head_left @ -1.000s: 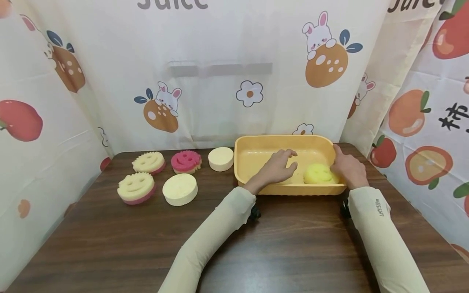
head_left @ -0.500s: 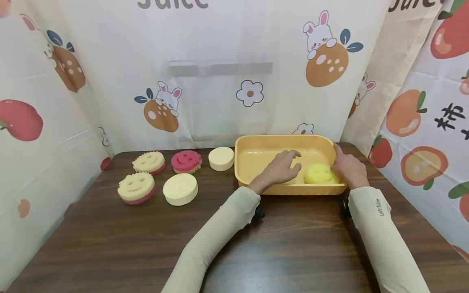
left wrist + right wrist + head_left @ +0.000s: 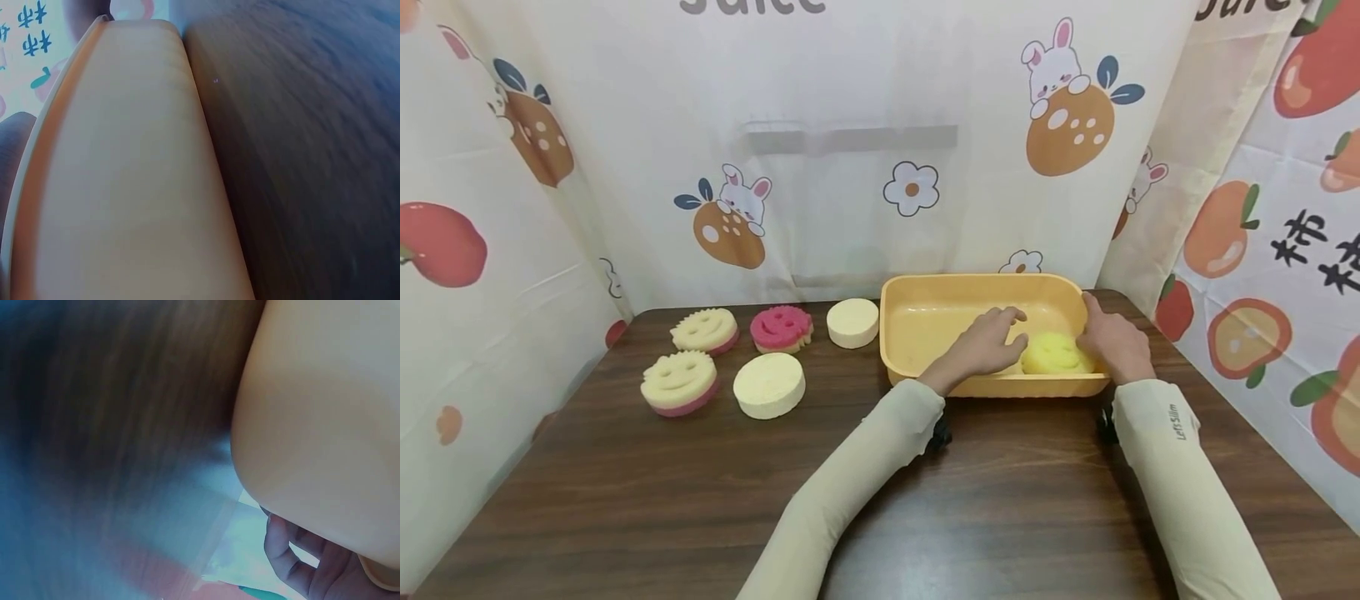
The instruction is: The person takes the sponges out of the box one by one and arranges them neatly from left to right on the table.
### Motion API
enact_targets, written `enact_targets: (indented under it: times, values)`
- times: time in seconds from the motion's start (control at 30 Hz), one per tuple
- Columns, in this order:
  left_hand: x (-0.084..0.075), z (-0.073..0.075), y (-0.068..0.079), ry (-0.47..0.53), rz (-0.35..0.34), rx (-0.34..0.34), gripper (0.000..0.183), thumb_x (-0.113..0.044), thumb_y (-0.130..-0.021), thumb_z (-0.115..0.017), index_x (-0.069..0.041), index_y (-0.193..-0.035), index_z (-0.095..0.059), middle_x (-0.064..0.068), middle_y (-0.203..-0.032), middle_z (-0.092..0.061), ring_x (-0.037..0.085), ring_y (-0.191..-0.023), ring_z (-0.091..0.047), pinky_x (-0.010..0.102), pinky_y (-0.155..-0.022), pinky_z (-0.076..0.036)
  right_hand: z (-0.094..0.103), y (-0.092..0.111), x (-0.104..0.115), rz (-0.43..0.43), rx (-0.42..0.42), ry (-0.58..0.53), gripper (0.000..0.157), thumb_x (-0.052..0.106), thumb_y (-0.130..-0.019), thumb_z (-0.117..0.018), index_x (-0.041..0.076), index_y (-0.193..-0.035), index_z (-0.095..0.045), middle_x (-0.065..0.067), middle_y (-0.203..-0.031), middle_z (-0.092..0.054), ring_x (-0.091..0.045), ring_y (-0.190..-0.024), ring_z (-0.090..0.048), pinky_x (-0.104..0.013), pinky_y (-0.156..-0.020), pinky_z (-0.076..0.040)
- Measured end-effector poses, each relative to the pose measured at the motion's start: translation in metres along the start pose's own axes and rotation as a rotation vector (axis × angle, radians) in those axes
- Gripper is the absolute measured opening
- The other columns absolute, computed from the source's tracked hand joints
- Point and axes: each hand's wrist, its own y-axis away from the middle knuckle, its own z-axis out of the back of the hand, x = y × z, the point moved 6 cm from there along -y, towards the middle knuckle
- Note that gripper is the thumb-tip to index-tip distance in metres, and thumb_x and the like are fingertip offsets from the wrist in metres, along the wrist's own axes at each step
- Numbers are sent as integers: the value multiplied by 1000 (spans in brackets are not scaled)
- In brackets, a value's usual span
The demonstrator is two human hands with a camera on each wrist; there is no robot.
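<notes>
A yellow plastic bin [image 3: 1000,386] stands at the back of the table. Inside its front right corner lies a bright yellow round sponge [image 3: 1057,354] with a smiley face. My left hand [image 3: 981,346] reaches over the bin's front wall, fingers loosely bent and holding nothing, thumb tip right at the sponge's left edge. At the bin's right end, my right hand [image 3: 1116,340] grips the rim. Its curled fingers [image 3: 290,559] show against the outside of the bin wall in the right wrist view. The left wrist view is filled by the bin's front wall [image 3: 125,156].
Left of the bin are two plain cream discs [image 3: 852,323], a pink smiley sponge [image 3: 781,328] and two cream smiley sponges with pink undersides [image 3: 679,382]. A printed fabric curtain [image 3: 842,225] stands along the table's back and sides.
My left hand has shifted a little to the right, towards the yellow sponge. The right hand, the bin and the sponges stay in place.
</notes>
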Motion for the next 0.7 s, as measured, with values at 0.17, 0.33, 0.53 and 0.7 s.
enact_targets:
  times: [0.17,0.33,0.53,0.7]
  values:
    - [-3,-4,-5,-10,-2,7,43,-34,-104,-43,-17,-144,-48,5,-141,-53,20,-125,-55,34,-93,-52,0,0,0,-1,-1,-1,77,18,-93,-44,8,-159,-5,-39,-117,-56,-44,-89,-60,-58,-70,-45]
    - [-5,-7,-8,-9,9,4,43,-34,-104,-43,-18,-143,-48,4,-140,-53,18,-123,-56,32,-92,-52,0,0,0,-7,11,-5,78,18,-93,-45,7,-159,-5,-39,-118,-56,-43,-87,-59,-57,-70,-45]
    - [-7,-8,-13,-14,24,8,43,-36,-104,-42,-20,-143,-47,3,-142,-52,16,-122,-56,31,-92,-51,0,0,0,-9,20,-9,78,19,-94,-46,7,-159,-4,-39,-119,-55,-43,-89,-58,-58,-72,-45]
    - [-8,-10,-16,-28,50,12,44,-38,-104,-42,-23,-144,-45,2,-145,-49,16,-117,-57,32,-86,-51,0,0,0,-15,26,2,77,18,-95,-45,7,-159,-4,-39,-119,-55,-44,-90,-59,-58,-72,-45]
